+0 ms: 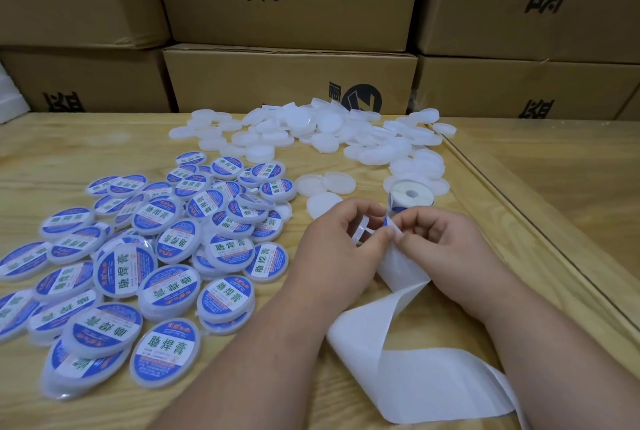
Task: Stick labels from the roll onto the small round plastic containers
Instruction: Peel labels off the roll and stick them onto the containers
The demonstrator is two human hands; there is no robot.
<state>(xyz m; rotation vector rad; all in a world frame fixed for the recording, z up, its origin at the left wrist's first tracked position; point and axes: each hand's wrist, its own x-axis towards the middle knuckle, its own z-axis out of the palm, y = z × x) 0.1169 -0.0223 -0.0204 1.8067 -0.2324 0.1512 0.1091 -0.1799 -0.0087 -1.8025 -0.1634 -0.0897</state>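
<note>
Our left hand (341,239) grips a bare container (362,227); our right hand (436,239) pinches a label (387,222) off the roll (411,196). We should centre the label before pressing it flat.

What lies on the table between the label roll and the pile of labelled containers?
In the head view, three unlabelled white containers lie between the label roll and the labelled pile.

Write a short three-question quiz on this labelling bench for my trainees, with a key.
1. True or false: the labelled containers lie to the person's left.
2. Which hand holds a plain container: A left hand, B right hand?
3. Fill in: the label roll stands just beyond the hands, beside the ____ containers.

Key: 1 true; 2 A; 3 unlabelled. The used backing strip trails towards the person across the table.
</note>
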